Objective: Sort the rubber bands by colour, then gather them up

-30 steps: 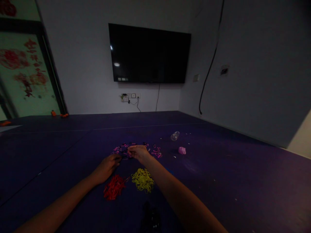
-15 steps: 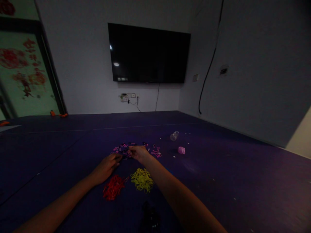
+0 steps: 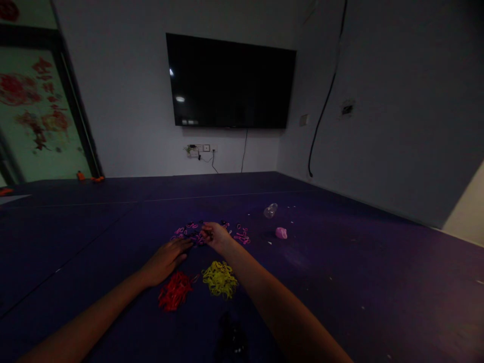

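Small pink and black bands (image 3: 194,234) lie scattered on the dark purple surface (image 3: 340,252). My left hand (image 3: 168,259) rests palm down at their near left edge, fingers stretched out. Over the scatter, my right hand (image 3: 215,237) has its fingers pinched together; what they hold is too small and dark to name. A heap of red bands (image 3: 176,291) lies below my left hand. Beside it, near my right forearm, is a heap of yellow bands (image 3: 220,279). A dark heap (image 3: 232,338) with shiny spots sits at the bottom middle.
Right of the bands lie a clear plastic cup-like piece (image 3: 270,210) and a crumpled pink object (image 3: 281,233), with white scraps around them. Orange objects (image 3: 97,179) sit at the far left. A television (image 3: 232,83) hangs on the back wall.
My right hand has moved slightly away from me and its fingertips have lifted a little. The fingers of my left hand reach slightly further over the bands.
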Demonstrator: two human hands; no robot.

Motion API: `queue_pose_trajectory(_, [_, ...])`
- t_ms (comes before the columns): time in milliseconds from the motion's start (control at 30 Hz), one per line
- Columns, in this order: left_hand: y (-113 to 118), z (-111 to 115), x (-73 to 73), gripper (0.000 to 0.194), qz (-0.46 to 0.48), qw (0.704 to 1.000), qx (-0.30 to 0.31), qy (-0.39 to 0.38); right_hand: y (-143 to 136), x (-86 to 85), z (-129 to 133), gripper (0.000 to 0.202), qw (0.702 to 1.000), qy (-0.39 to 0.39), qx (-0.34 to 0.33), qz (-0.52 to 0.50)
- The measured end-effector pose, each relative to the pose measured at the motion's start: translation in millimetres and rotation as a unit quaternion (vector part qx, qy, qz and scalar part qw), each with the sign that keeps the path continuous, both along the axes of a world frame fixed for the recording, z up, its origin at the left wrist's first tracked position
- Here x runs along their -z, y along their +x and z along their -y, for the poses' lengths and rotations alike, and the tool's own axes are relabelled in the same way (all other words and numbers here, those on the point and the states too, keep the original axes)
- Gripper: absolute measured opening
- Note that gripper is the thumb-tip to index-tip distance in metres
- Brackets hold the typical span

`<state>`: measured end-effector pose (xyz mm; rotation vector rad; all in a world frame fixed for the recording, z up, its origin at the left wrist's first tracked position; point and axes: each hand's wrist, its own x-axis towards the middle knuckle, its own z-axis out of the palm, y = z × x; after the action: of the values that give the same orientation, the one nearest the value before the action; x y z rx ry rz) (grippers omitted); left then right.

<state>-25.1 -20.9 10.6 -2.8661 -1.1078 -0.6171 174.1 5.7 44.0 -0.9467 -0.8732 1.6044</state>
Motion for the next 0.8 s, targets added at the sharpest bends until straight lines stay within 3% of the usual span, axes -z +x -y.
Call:
queue_pose_trajectory(267, [0.7, 2.3, -2.3, 0.033, 0.000, 1.000, 0.001, 0.009, 0.1, -6.2, 9.9, 0.032, 0.997, -0.071, -0.013, 0.004])
queue_pose_trajectory(367, [0.4, 4.0, -3.4, 0.031, 0.014, 1.000, 0.006, 0.015, -0.8, -8.3, 11.4, 0.035, 0.998, -0.052, 0.004, 0.039])
queue_pose_trajectory(467, [0.1, 3.3, -3.2, 0.030, 0.013, 1.000, 0.009, 0.011, -2.0, -5.9, 9.3, 0.036, 0.988, 0.018, 0.051, 0.144])
queue_pose_trajectory(567, [0.5, 2.1, -3.2, 0.030, 0.011, 1.000, 0.019, 0.011, -1.8, 0.5, 3.9, 0.033, 0.943, 0.132, 0.095, 0.289])
queue_pose_trajectory(667, [1.9, 3.2, -5.0, 0.031, 0.014, 0.999, 0.032, 0.014, 1.1, 6.4, -0.1, 0.023, 0.868, 0.234, 0.115, 0.422])
queue_pose_trajectory(800, [3.5, 6.4, -7.7, 0.033, 0.023, 0.999, 0.034, 0.009, 6.3, 7.8, 2.2, 0.003, 0.769, 0.295, 0.089, 0.560])
